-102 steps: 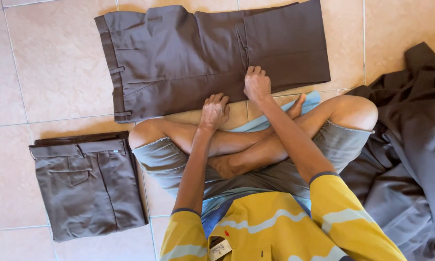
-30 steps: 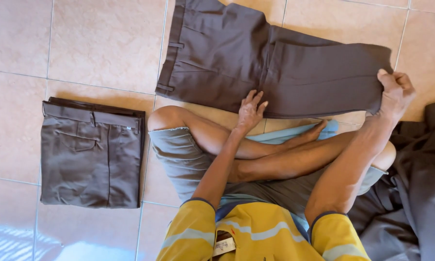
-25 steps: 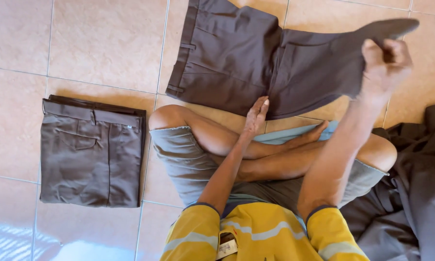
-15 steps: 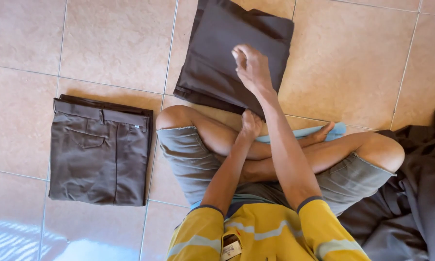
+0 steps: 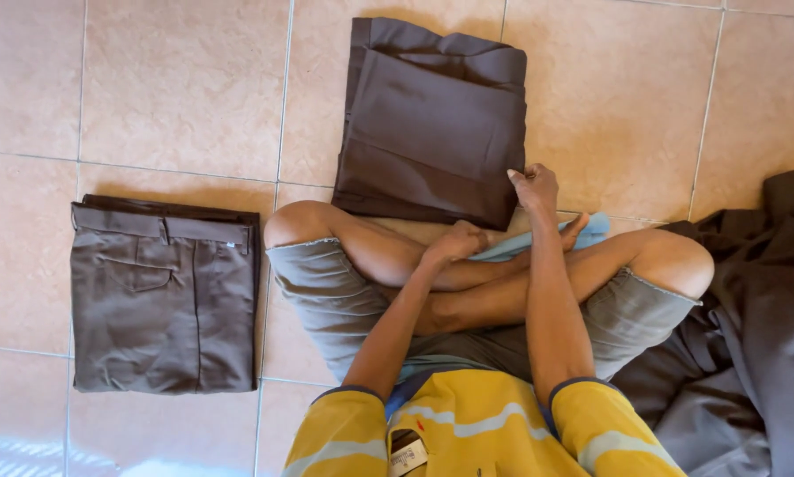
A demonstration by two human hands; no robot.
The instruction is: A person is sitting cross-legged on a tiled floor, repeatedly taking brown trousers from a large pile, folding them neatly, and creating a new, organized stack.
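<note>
garment heap (image 5: 750,336) cut off (right edge), extent unclear

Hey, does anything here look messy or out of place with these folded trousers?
The folded dark trousers under the right hand lie slightly askew to the tile lines, edges uneven. The grey folded pair sits squarer. A heap of dark clothes lies crumpled at the right.

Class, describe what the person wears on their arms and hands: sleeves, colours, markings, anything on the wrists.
Both arms are bare below short yellow sleeves with pale stripes and dark blue cuffs. The left hand and right hand wear no gloves, watch or rings that show.
</note>
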